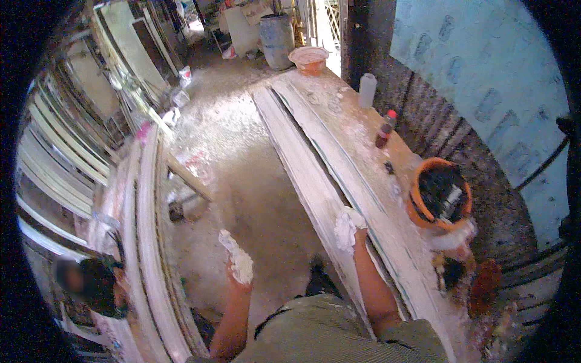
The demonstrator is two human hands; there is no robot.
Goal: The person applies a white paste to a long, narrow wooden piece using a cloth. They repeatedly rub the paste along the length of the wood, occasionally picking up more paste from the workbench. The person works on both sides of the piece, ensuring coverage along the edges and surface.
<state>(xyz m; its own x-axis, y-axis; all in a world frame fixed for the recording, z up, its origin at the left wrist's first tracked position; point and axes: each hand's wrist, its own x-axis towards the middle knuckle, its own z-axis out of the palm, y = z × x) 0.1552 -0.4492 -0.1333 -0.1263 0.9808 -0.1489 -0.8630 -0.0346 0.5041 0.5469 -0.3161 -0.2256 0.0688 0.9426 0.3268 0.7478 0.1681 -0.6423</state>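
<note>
The long white moulding (315, 163) lies along the bench (363, 121), its surface pale and ridged with plaster. The right hand (348, 227), white-coated, rests flat on it. The left hand (239, 263) hangs open over the floor (242, 151), holding nothing.

Dusty white floor (242, 151), blue wall panel (484, 78), daylit doorway (324, 24) beyond.

A long workbench (363, 130), heavily dusted with white plaster, is seen running away along the right wall. Directly on it are laid long white moulded strips (302, 157) — side by side, lengthwise. Also borne: an orange bucket (414, 209), a dark red-capped bottle (385, 132), a translucent white container (367, 89) and — at the far end — a pinkish basin (308, 59).
</note>
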